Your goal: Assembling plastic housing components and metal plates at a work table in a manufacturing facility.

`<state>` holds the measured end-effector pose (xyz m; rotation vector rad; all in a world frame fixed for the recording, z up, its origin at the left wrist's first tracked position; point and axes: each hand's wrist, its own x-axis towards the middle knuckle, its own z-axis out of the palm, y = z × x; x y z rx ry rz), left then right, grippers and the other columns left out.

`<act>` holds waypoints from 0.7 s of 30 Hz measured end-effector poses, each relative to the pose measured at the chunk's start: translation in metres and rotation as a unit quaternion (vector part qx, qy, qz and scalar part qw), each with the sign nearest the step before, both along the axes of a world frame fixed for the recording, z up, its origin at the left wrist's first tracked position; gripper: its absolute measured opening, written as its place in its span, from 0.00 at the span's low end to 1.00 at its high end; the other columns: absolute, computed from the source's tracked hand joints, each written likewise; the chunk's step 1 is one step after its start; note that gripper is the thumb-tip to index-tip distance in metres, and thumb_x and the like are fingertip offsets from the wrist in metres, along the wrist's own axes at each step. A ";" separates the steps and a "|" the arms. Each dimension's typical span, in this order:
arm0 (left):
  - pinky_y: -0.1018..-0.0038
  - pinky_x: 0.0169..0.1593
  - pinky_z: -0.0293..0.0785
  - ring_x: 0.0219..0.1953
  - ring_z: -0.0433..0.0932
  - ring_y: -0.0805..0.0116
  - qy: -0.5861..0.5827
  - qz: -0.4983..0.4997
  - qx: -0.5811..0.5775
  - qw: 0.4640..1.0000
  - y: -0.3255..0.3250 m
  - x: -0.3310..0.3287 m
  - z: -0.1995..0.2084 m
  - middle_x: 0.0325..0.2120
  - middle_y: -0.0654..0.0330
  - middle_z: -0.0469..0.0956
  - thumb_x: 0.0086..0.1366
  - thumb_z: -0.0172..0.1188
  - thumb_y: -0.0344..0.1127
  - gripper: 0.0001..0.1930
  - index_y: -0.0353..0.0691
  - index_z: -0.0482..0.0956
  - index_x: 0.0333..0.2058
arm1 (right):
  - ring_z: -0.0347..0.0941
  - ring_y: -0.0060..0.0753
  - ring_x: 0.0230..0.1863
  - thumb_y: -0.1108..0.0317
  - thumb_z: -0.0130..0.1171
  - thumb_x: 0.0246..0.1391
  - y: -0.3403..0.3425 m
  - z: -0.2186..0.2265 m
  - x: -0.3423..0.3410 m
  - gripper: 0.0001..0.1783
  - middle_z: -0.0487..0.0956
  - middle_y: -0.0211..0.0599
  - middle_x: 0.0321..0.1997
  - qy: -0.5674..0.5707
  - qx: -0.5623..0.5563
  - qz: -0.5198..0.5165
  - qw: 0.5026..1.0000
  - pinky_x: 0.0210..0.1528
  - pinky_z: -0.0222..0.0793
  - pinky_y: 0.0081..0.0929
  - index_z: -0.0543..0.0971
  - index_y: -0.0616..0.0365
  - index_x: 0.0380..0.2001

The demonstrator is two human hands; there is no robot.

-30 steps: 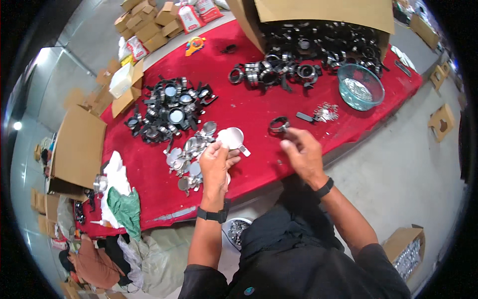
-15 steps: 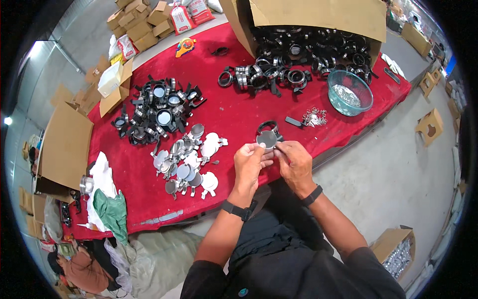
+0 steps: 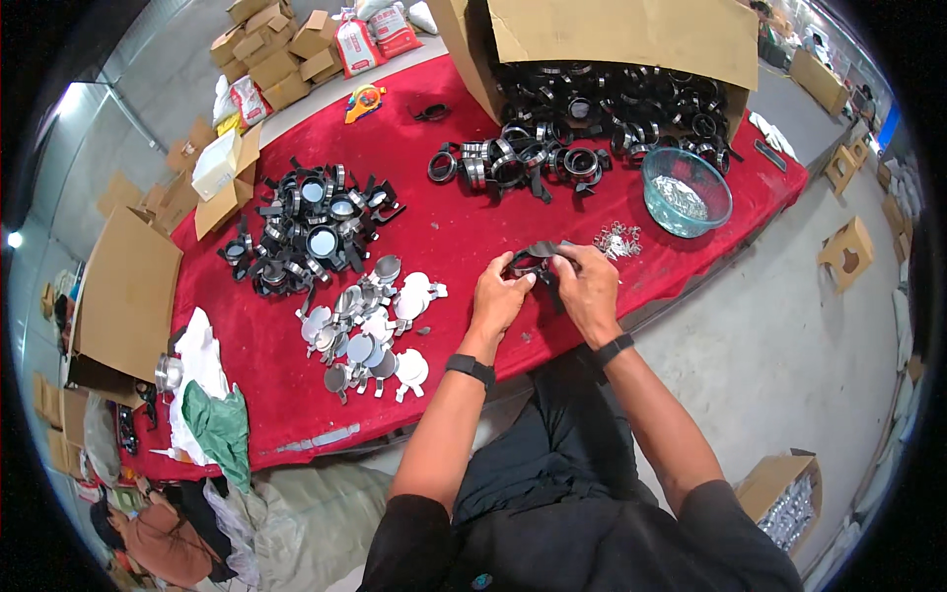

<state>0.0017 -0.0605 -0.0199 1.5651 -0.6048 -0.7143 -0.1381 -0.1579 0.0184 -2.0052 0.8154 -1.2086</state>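
Observation:
My left hand [image 3: 499, 298] is closed on the side of a black ring [image 3: 520, 266] with a metal inner band, held just above the red cloth. My right hand [image 3: 589, 293] pinches a grey round metal flap [image 3: 542, 251] with a tab, tilted at the ring's far right side. Whether the flap is fastened to the ring I cannot tell, as my fingers cover the joint. To the left lies a loose heap of similar round metal flaps [image 3: 361, 347]. Beyond my right hand sits a small pile of shiny metal clips [image 3: 618, 240].
Black ring assemblies with flaps [image 3: 322, 242] are heaped at the far left. More black rings spill from a large cardboard box [image 3: 621, 35] at the back. A clear bowl [image 3: 723, 215] of small metal parts stands right. White and green cloths [image 3: 219, 419] hang near the left corner.
My left hand has let go of the flap and taken hold of the black ring. My right hand has tilted the flap and brought it to the ring.

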 end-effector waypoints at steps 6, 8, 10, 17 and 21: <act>0.69 0.64 0.81 0.60 0.83 0.62 0.002 0.029 -0.019 0.999 -0.001 0.009 -0.018 0.59 0.43 0.82 0.66 0.73 0.25 0.34 0.19 0.71 0.68 | 0.83 0.59 0.45 0.70 0.69 0.58 0.006 -0.010 0.025 0.08 0.86 0.50 0.39 0.100 -0.109 0.028 0.989 0.51 0.78 0.51 0.88 0.61 0.39; 0.69 0.63 0.81 0.59 0.84 0.61 0.019 0.029 -0.026 0.999 0.001 -0.002 -0.008 0.59 0.43 0.82 0.65 0.73 0.24 0.34 0.19 0.72 0.67 | 0.83 0.59 0.44 0.70 0.69 0.59 0.008 -0.013 0.017 0.08 0.86 0.50 0.39 0.111 -0.111 0.029 0.987 0.50 0.78 0.52 0.87 0.61 0.39; 0.69 0.63 0.82 0.59 0.85 0.61 0.031 0.038 -0.030 0.998 0.012 -0.006 -0.004 0.58 0.43 0.83 0.64 0.74 0.23 0.34 0.18 0.72 0.67 | 0.83 0.58 0.44 0.71 0.68 0.59 0.019 -0.009 0.014 0.07 0.86 0.49 0.40 0.110 -0.109 0.041 0.987 0.50 0.78 0.52 0.87 0.61 0.40; 0.69 0.56 0.87 0.53 0.88 0.59 -0.002 0.085 0.006 0.996 0.038 -0.031 0.005 0.52 0.41 0.87 0.62 0.75 0.22 0.34 0.18 0.74 0.65 | 0.83 0.58 0.45 0.75 0.68 0.59 0.047 0.000 -0.008 0.08 0.86 0.49 0.40 0.109 -0.091 0.053 0.988 0.49 0.79 0.51 0.88 0.62 0.41; 0.69 0.58 0.86 0.55 0.87 0.58 0.034 0.086 -0.020 0.996 0.044 -0.030 -0.003 0.54 0.41 0.86 0.63 0.75 0.22 0.34 0.18 0.73 0.66 | 0.83 0.57 0.45 0.75 0.68 0.58 0.058 0.004 -0.009 0.08 0.86 0.49 0.42 0.121 -0.117 0.047 0.985 0.50 0.79 0.51 0.88 0.62 0.42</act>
